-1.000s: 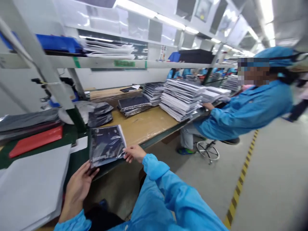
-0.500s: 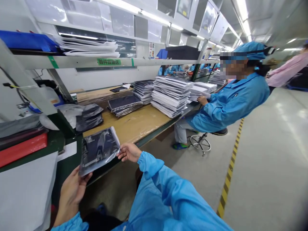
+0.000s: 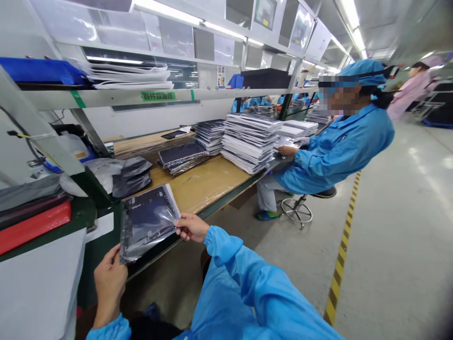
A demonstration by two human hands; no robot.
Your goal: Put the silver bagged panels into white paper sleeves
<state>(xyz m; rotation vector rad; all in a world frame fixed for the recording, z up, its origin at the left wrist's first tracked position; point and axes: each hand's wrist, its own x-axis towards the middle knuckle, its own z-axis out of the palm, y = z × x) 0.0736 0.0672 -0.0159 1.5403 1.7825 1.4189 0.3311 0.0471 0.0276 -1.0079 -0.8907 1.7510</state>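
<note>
A flat dark panel in a clear plastic bag (image 3: 146, 219), with a white sheet showing along its right edge, lies tilted over the front edge of the bench. My left hand (image 3: 111, 278) pinches its near left corner. With thumb and fingers closed, my right hand (image 3: 193, 227) grips the plastic at the right side. Light glares off the wrinkled film near my right fingers. Just behind lie dark folded bags (image 3: 130, 177). Further along, bagged dark panels (image 3: 182, 157) rest in a low pile on the brown bench top (image 3: 198, 182).
Tall stacks of white-edged panels (image 3: 247, 141) stand farther right, beside a seated co-worker in blue (image 3: 339, 141). White sheets (image 3: 38, 283) and a red folder-like item (image 3: 35, 226) lie at left. A shelf rail (image 3: 116, 97) crosses above the bench. Yellow-black tape (image 3: 342, 255) marks the floor.
The bagged panel has turned flatter, showing more of its dark face. My left fingers have shifted from under its corner to a pinch at the side. My right hand keeps its grip.
</note>
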